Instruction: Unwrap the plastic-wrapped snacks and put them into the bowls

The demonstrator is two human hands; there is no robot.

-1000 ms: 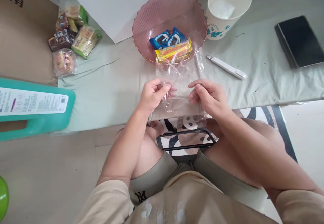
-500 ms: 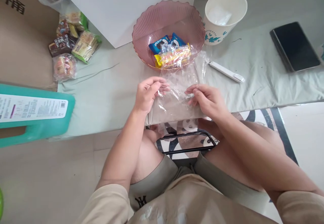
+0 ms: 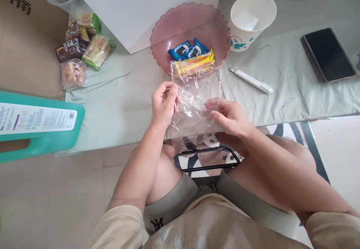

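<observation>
A: Your left hand (image 3: 164, 103) and right hand (image 3: 228, 116) are both pinching the clear crinkled plastic bag (image 3: 194, 102), fingers closed on its near edge, just above the tabletop (image 3: 120, 99) edge.

B: Anything inside it?

A: Looks empty. The yellow wafer packet (image 3: 194, 63) and two blue cookie packets (image 3: 188, 48) are sitting in the pink ribbed glass bowl (image 3: 180, 20), just beyond the bag. More wrapped snacks (image 3: 83, 46) are lying far left, unbagged.
</observation>
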